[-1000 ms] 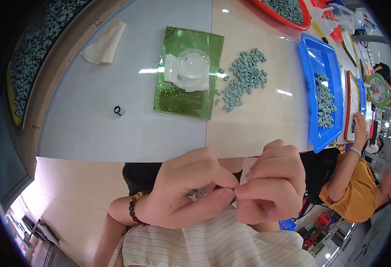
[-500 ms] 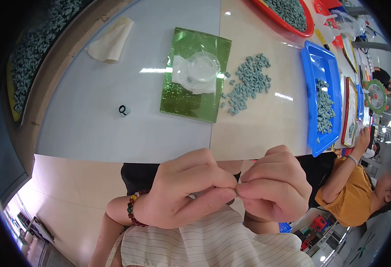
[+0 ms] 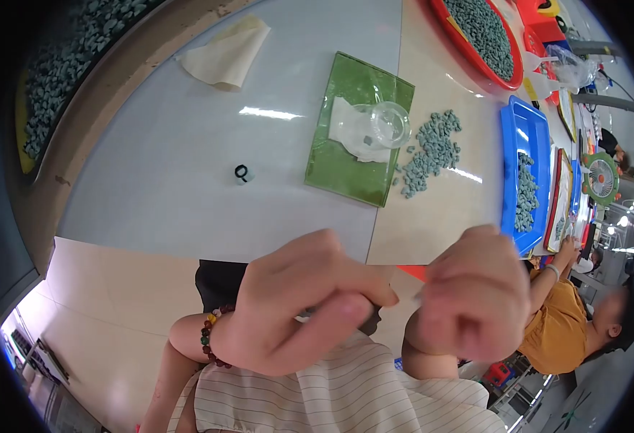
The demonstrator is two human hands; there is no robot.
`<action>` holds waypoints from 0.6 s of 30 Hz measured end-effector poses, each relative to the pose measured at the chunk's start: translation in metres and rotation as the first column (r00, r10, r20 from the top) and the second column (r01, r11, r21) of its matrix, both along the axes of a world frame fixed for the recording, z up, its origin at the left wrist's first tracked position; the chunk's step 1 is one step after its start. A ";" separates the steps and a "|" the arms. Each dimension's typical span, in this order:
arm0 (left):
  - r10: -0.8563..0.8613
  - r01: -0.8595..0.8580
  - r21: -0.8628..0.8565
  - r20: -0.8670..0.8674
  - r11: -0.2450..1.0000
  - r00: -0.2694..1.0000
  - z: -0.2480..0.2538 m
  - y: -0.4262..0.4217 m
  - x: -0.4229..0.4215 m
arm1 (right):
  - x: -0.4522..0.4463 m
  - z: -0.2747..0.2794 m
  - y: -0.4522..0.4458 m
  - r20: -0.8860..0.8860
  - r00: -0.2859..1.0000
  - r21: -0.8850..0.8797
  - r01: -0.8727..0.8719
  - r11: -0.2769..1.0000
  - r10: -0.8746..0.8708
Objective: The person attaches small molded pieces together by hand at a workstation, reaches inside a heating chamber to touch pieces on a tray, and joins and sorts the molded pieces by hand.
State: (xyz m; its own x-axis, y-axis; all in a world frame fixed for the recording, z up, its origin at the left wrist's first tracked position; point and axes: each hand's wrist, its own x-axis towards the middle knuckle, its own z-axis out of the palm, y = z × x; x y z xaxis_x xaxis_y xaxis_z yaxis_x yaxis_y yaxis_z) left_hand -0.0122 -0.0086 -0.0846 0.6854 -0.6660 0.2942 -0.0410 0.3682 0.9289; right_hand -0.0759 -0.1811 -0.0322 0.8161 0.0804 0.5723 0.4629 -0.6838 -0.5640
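My left hand (image 3: 299,303), with a bead bracelet (image 3: 210,339) at its wrist, is held in front of the table edge. Its fingers are curled, with the thumb and index tips slightly parted; whatever lies inside the curl is hidden. To its right, my right hand (image 3: 472,296) is closed and smeared by motion. A tiny greyish bit shows at its fingertips, too blurred to name. Beyond the hands, a green board (image 3: 346,173) bears a white paper piece (image 3: 342,126) and a clear round lid-like dish (image 3: 390,124), with one small stone near the dish.
Grey-green stones (image 3: 432,155) lie heaped beside the board. More fill a red tray (image 3: 517,72) and a blue tray (image 3: 512,173). A small black ring-shaped item (image 3: 242,172) and a cream cloth (image 3: 226,58) are on the table. A co-worker in an orange top (image 3: 558,325) sits at right.
My hands have come apart; the right hand has moved right, away from the left. The view has shifted, so the table items appear further right. The clear dish sits further right on the paper.
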 end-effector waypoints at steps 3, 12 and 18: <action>-0.065 0.037 -0.099 -0.298 0.994 0.952 0.003 0.005 0.001 | 0.021 -0.001 -0.001 0.085 0.974 -0.136 0.222 0.966 -0.212; -0.094 0.028 -0.180 -0.367 0.983 0.925 0.002 0.013 -0.001 | 0.053 -0.011 0.001 0.117 0.946 -0.445 0.323 0.836 -0.303; -0.045 0.004 -0.086 -0.482 0.996 0.875 0.010 0.012 0.002 | 0.054 -0.008 0.003 0.110 0.950 -0.482 0.309 0.820 -0.293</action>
State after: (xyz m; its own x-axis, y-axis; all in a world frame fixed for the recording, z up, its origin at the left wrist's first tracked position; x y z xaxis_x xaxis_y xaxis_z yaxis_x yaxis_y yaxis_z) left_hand -0.0100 0.0030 -0.0742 0.7396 -0.6728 -0.0166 0.4150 0.4365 0.7982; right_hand -0.0224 -0.1778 -0.0403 0.8293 0.1083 0.5482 0.1995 -0.9738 -0.1094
